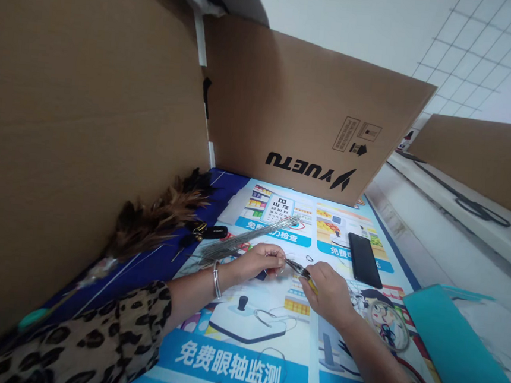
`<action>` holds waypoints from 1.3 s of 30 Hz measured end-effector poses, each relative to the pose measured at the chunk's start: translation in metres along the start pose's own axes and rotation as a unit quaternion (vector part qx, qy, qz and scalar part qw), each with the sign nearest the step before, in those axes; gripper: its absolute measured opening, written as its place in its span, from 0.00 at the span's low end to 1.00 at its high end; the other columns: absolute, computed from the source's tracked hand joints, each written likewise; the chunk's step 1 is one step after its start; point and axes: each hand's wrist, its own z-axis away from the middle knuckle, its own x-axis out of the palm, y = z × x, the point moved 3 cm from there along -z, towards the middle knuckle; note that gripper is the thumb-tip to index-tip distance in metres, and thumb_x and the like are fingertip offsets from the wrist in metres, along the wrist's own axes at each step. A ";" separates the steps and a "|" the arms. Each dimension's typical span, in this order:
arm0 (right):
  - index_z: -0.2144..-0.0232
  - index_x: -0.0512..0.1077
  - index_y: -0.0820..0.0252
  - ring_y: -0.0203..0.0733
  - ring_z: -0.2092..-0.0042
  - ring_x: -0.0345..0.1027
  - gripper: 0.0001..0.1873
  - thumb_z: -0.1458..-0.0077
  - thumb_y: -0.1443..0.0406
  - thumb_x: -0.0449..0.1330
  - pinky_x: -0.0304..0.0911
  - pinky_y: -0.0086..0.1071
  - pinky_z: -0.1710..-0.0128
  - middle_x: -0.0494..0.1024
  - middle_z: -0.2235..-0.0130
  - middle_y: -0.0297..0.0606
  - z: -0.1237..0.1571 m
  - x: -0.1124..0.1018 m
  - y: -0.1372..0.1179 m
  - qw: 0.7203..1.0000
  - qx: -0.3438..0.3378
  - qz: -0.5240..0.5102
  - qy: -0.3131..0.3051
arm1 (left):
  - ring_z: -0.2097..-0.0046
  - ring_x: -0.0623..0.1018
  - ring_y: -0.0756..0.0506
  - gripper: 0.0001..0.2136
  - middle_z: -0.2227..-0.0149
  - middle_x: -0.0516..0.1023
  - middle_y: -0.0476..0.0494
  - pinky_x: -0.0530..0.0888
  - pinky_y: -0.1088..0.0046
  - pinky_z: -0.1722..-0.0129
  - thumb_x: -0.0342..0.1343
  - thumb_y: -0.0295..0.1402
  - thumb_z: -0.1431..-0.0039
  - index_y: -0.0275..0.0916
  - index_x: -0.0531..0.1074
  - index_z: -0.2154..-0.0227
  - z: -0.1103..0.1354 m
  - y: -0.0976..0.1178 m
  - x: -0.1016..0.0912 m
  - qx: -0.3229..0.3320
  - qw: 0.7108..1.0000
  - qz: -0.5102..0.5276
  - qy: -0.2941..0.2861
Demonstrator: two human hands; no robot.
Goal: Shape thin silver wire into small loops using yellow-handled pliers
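Note:
My right hand [330,290] is closed around the yellow handles of a pair of needle-nose pliers [297,268]. The pliers' jaws point left and meet the fingertips of my left hand [262,262]. Those left fingers are pinched together on what looks like a thin wire; its exact shape is too small to make out. Just behind the left hand lies a bundle of straight metal wires [252,234], slanting across the printed table cover. A small dark loop [309,258] rests above the pliers.
A black phone [364,259] lies to the right, near a coil of wire [389,326] and a turquoise case [460,352]. Brown feathers [159,213] and a key fob [214,232] are on the left. Cardboard walls [307,106] stand at the left and back.

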 end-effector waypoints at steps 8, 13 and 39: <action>0.63 0.67 0.61 0.43 0.61 0.62 0.10 0.43 0.61 0.50 0.58 0.33 0.63 0.69 0.67 0.42 -0.002 -0.002 -0.001 1.000 -0.005 0.010 0.011 | 0.78 0.66 0.54 0.09 0.78 0.68 0.49 0.62 0.77 0.76 0.55 0.35 0.50 0.34 0.66 0.76 0.001 0.004 0.002 0.005 1.000 -0.001 0.001; 0.64 0.67 0.61 0.43 0.61 0.62 0.10 0.43 0.61 0.50 0.58 0.32 0.64 0.69 0.67 0.42 -0.001 0.000 -0.001 1.000 -0.001 0.010 0.003 | 0.78 0.66 0.54 0.09 0.78 0.68 0.49 0.62 0.77 0.76 0.55 0.35 0.50 0.34 0.67 0.76 0.001 0.004 0.003 -0.001 1.000 0.003 -0.002; 0.60 0.66 0.61 0.43 0.59 0.64 0.12 0.43 0.60 0.51 0.60 0.33 0.61 0.70 0.64 0.42 0.001 0.006 0.007 0.998 0.032 -0.043 -0.013 | 0.77 0.66 0.53 0.13 0.76 0.67 0.49 0.63 0.77 0.76 0.54 0.40 0.47 0.34 0.65 0.75 0.000 0.004 0.000 0.019 1.000 -0.003 -0.002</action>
